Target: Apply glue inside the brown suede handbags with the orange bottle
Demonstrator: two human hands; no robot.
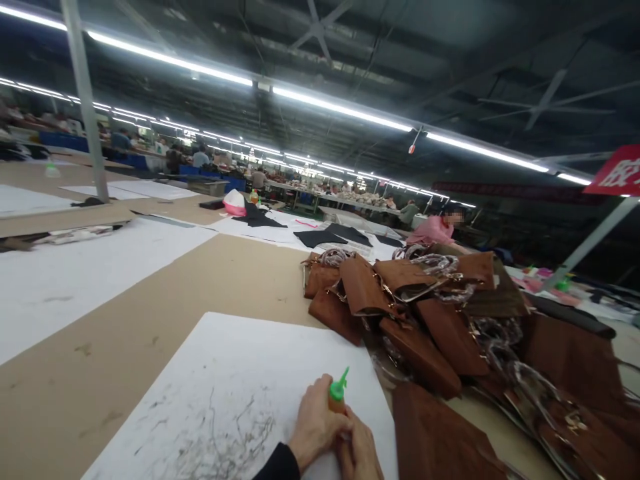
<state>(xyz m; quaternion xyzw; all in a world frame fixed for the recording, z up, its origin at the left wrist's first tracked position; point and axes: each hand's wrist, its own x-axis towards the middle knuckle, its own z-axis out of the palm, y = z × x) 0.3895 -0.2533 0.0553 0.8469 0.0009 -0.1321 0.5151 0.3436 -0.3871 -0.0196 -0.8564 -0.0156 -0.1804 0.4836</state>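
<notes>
— What are the surface and setting?
— A tan worktable (200, 280) bears a dark-streaked white sheet (260, 350) at lower centre; brown handbags (365, 287) lie heaped at right, and strip lights (340, 109) cross beneath the dark ceiling (425, 53) in the upper frame.
— Where is the squeeze bottle (336, 400), and how is it oriented?
— Lower centre, over the sheet; its long axis is near upright, the green nozzle (343, 379) pointing up and slightly right.
— And the hands?
— The left hand (316, 420) wraps the bottle; the right hand (361, 443) adjoins it lower down, its grip impossible to tell.
</notes>
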